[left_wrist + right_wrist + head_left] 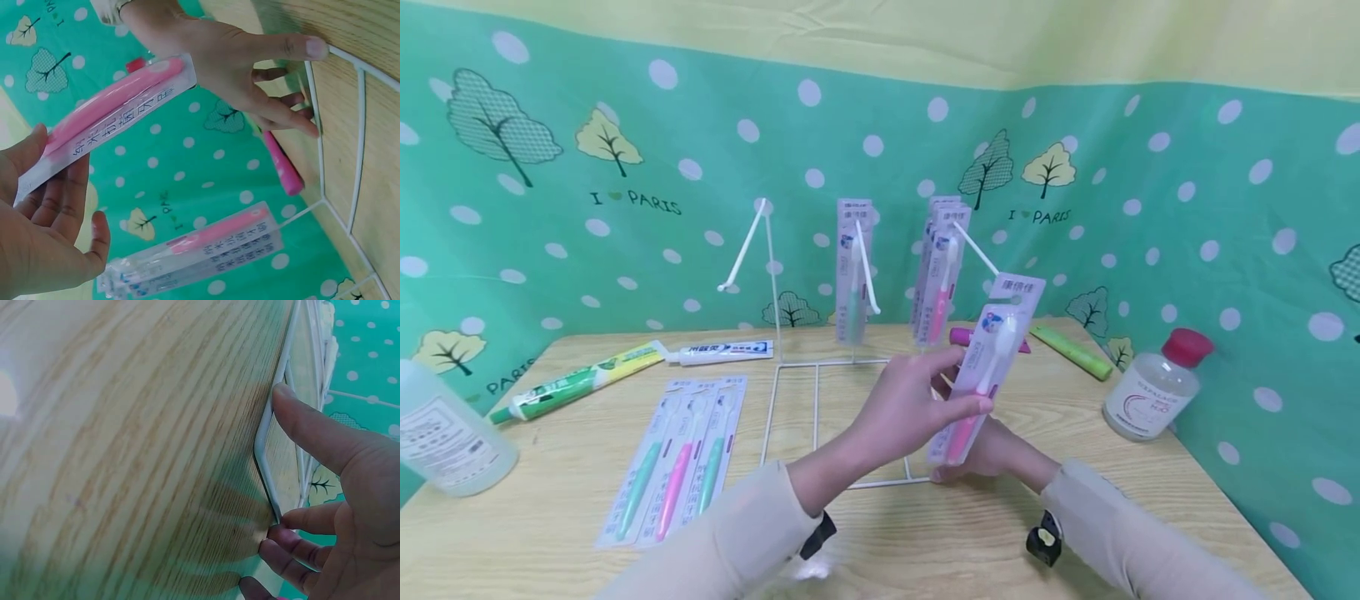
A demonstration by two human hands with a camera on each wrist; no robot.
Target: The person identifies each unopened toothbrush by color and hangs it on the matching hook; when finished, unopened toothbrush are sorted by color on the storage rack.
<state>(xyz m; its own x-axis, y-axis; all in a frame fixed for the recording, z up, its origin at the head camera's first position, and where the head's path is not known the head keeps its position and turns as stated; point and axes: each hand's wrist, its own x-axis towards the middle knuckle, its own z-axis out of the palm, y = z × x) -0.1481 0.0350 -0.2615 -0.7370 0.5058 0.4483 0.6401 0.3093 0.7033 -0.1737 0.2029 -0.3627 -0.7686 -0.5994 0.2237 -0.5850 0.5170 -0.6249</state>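
Note:
My left hand (898,404) pinches a packaged toothbrush (996,358) with a pink handle between thumb and fingers, tilted, its top edge right by the tip of the white wire rack's right hook (973,246). At the rack's front right corner, my right hand (1000,454) grips the base frame (265,456), thumb on one bar and fingertips on the other. Pink-handled packs (943,275) hang on the right hook. Green-handled packs (853,283) hang from the middle one, while the left hook (745,246) is bare.
Three packaged toothbrushes (673,462) lie side by side on the left. Behind them are a green toothpaste tube (580,379) and a white one (722,352). Bottles stand left (452,437) and right (1153,392). A green tube (1071,352) and a magenta item (962,336) lie behind the rack.

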